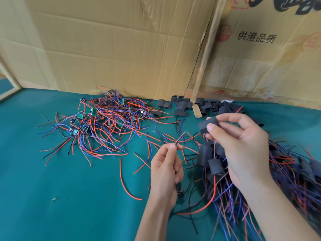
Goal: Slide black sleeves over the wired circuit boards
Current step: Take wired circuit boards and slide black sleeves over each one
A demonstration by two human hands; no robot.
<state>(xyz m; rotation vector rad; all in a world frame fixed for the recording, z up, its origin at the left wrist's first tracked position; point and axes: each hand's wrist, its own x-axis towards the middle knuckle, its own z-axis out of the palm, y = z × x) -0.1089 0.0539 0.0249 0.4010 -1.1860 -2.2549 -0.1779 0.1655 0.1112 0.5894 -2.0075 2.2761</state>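
Observation:
My right hand [238,141] pinches a flat black sleeve [205,125] between thumb and fingers, held above the green table. My left hand [165,169] pinches the ends of a thin bunch of red and dark wires [179,138] that point up toward the sleeve; a small dark board [180,191] hangs below that hand, partly hidden. A tangle of bare green circuit boards with red, blue and black wires [104,119] lies at the centre left. Loose black sleeves [182,105] are heaped at the back. Sleeved boards [213,164] pile up under my right hand.
The green table cover [52,180] spreads to the left and front. Cardboard sheets [121,49] stand as a wall behind, with a wooden strip [206,54] leaning between them. Long wires of the sleeved pile [243,214] trail toward the front right edge.

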